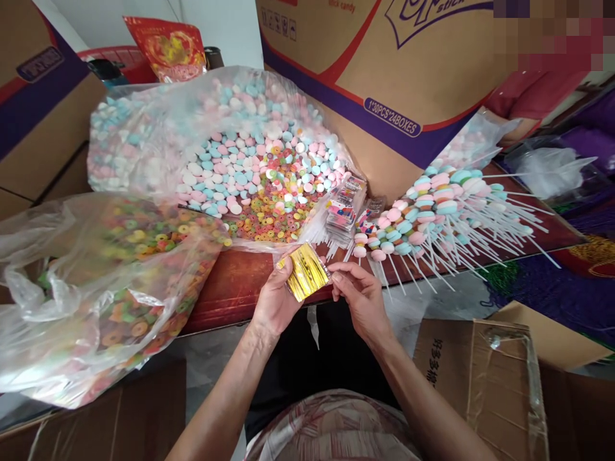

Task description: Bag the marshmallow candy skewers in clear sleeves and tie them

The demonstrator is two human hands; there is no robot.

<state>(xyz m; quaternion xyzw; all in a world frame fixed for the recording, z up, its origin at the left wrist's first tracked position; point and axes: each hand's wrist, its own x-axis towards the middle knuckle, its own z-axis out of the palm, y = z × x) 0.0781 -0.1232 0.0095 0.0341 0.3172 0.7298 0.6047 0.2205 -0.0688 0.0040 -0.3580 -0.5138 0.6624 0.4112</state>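
Both hands on the gold twist ties (303, 272), just off the front edge of the surface (230, 285).

I saw the left hand (276, 301) closed round the bundle, thumb on top, face tilted up. My read: that kept the loose ends turned toward the right hand (362, 301). The right grip was a narrow pinch, thumb and forefinger tips shut on the bundle's right edge; I couldn't tell if one tie was separated. The bundle was in the air over the lap, not resting on anything. The pastel candy bag (250, 160) and ring candy bag (120, 269) lay open at left. Candy skewers (432, 202) were fanned at right, sticks toward the person, probably for reach. A packet stack (342, 211) sat between.
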